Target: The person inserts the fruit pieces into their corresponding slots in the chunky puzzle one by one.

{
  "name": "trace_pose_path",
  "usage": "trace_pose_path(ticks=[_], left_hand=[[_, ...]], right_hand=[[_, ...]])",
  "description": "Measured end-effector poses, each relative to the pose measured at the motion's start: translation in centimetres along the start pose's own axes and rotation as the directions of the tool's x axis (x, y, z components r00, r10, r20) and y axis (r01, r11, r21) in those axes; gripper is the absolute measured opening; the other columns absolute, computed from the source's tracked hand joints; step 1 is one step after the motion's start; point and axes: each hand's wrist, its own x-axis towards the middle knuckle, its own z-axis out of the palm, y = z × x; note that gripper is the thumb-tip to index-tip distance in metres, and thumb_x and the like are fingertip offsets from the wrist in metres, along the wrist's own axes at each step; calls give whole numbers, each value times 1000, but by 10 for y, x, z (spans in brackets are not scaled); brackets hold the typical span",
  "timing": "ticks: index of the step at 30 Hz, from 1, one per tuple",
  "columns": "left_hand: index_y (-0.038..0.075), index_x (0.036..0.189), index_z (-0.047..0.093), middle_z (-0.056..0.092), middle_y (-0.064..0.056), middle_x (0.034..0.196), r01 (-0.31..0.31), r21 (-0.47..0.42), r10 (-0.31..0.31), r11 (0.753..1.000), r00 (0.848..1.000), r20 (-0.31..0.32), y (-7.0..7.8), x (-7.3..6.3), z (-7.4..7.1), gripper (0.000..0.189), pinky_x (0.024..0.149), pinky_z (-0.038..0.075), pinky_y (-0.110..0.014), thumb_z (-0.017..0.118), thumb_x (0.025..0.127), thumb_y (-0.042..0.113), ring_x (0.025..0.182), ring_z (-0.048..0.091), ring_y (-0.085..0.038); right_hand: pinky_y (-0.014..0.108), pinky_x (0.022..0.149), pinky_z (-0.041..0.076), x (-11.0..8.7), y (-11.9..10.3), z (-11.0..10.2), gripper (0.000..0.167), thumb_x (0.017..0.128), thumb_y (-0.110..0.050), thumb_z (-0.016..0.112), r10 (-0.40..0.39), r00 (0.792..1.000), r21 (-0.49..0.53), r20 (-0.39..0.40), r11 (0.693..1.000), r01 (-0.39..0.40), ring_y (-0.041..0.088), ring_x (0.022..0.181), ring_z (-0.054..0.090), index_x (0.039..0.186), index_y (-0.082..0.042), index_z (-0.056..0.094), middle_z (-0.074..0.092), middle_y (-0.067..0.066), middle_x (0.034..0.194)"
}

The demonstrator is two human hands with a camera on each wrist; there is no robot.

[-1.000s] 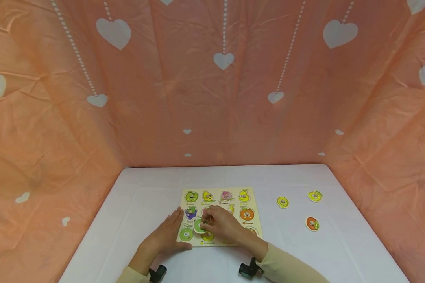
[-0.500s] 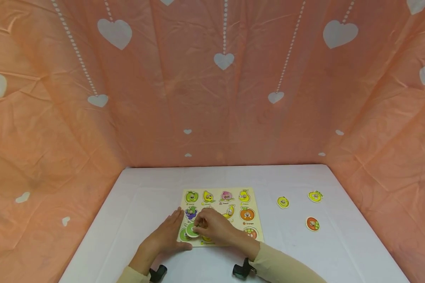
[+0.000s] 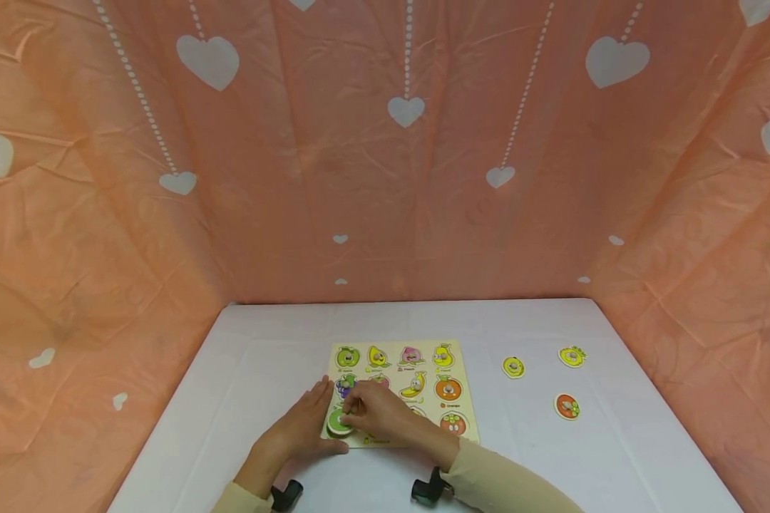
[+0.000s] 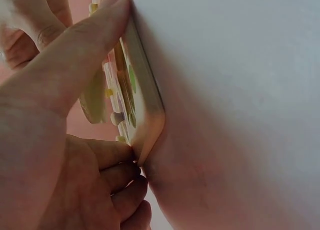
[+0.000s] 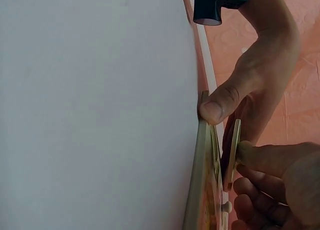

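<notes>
A cream fruit puzzle board (image 3: 466, 400) lies on the white table, with knobbed fruit pieces set in it. My left hand (image 3: 301, 424) rests at its front left corner, fingers stretched along the left side and thumb by the front edge. With thumb and fingertips, my right hand (image 3: 385, 413) pinches a round green fruit puzzle piece (image 3: 338, 422) by its knob, over the front left slot. The right wrist view has this piece (image 5: 234, 150) slightly tilted, with a gap between it and the board (image 5: 197, 180). My right hand hides part of the board's front row.
Right of the board lie a round yellow piece (image 3: 513, 367), a yellow piece with a leafy top (image 3: 572, 356) and a red-orange piece (image 3: 567, 406). Orange cloth (image 3: 385, 249) with white hearts walls the table (image 3: 526, 463) at the back and sides.
My right hand has moved left and slightly toward the front with the green piece, from the middle of the board to its front left slot. The left hand has stayed in place.
</notes>
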Motion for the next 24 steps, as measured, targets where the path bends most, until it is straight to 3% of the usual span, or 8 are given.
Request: trace_pose_path(ticks=[14,24], left_hand=[[-16,160,31,25,-35,170,-5,-4,5,1000,1000,-8,3,-1,-2,120,129,29,-61,96,79,45,159,27,-48],[-15,160,32,25,-34,171,-3,-4,3,1000,1000,-11,1,0,0,121,129,28,-61,95,79,47,160,26,-47]], right_hand=[[14,69,46,3,-4,4,13,92,-18,87,-21,1000,-43,22,999,22,-4,73,50,86,-17,75,61,-14,80],[13,64,46,5,-2,9,14,93,-18,86,11,999,-28,33,1000,-10,-4,73,50,86,-16,74,59,-15,82]])
